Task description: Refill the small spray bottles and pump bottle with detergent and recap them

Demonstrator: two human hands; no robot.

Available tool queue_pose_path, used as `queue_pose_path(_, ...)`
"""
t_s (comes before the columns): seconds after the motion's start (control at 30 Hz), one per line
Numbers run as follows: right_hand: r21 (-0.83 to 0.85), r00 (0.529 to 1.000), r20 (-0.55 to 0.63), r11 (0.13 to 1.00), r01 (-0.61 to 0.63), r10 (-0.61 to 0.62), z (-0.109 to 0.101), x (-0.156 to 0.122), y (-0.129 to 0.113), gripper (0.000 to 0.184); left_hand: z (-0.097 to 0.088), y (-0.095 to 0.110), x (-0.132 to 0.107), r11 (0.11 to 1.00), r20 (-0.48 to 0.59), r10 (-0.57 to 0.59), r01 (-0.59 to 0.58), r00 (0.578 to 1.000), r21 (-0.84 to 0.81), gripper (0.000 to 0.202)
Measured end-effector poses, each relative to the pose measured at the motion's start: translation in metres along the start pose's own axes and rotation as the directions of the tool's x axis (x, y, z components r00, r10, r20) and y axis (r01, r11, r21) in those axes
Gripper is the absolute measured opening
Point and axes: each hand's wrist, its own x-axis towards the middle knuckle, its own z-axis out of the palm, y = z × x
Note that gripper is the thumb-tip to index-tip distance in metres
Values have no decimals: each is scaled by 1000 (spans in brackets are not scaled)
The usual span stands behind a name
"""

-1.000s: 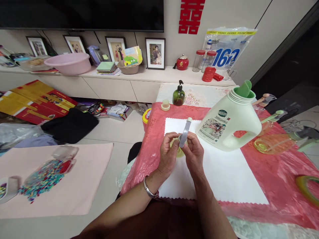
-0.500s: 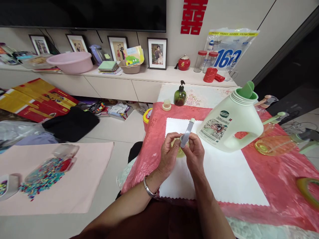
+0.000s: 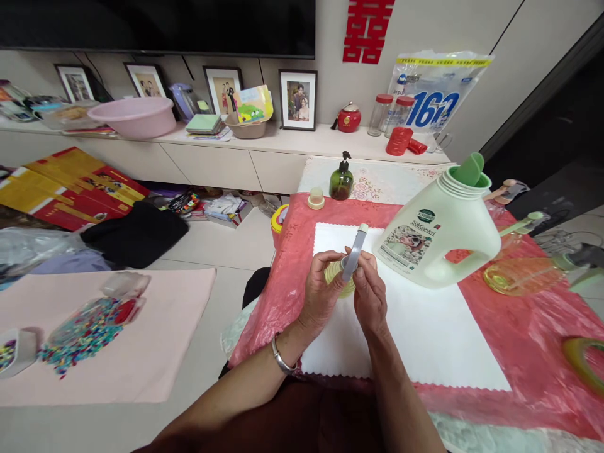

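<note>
My left hand (image 3: 321,296) is closed around a small yellowish bottle (image 3: 336,274), held over a white cloth (image 3: 425,333). My right hand (image 3: 369,290) pinches a thin grey tube with a pale green tip (image 3: 355,250) that rises from the bottle's mouth. A metal bracelet sits on my left wrist. Just right of the hands stands a big pale green detergent jug (image 3: 438,229), tilted, with its cap off.
A red plastic sheet (image 3: 533,352) covers the table. A dark green pump bottle (image 3: 340,179) and a small cream cap (image 3: 316,199) stand at the far edge. An orange glass dish (image 3: 519,274) lies at right. To the left is a pink mat with coloured beads (image 3: 80,333).
The left hand has turned the small bottle so more of its yellowish side shows; the right fingers shifted slightly on the grey tube. The jug stays put.
</note>
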Motion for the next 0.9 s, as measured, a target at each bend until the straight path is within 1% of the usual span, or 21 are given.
queue_pose_path(0.1,-26,1000,-1,1000,15,-15,0,1,-1,39,2,2,0,1000,-19,-6,6,1000,11,33)
queue_pose_path(0.2,-54,999,-4,998,36,-37,0,1,-2,36,3,5,1,1000,-33,-15,15,999,7,31)
queue_pose_path(0.4,-83,997,-7,994,74,-75,0,3,-5,28,5,9,1,1000,-16,-10,10,1000,-23,28)
queue_pose_path(0.63,-93,995,-12,991,97,-98,1,5,-9,25,5,9,0,1000,-30,-21,20,999,-23,28)
queue_pose_path(0.9,-98,993,-10,989,114,-115,2,5,-11,23,4,8,0,1000,-37,3,-4,999,-24,28)
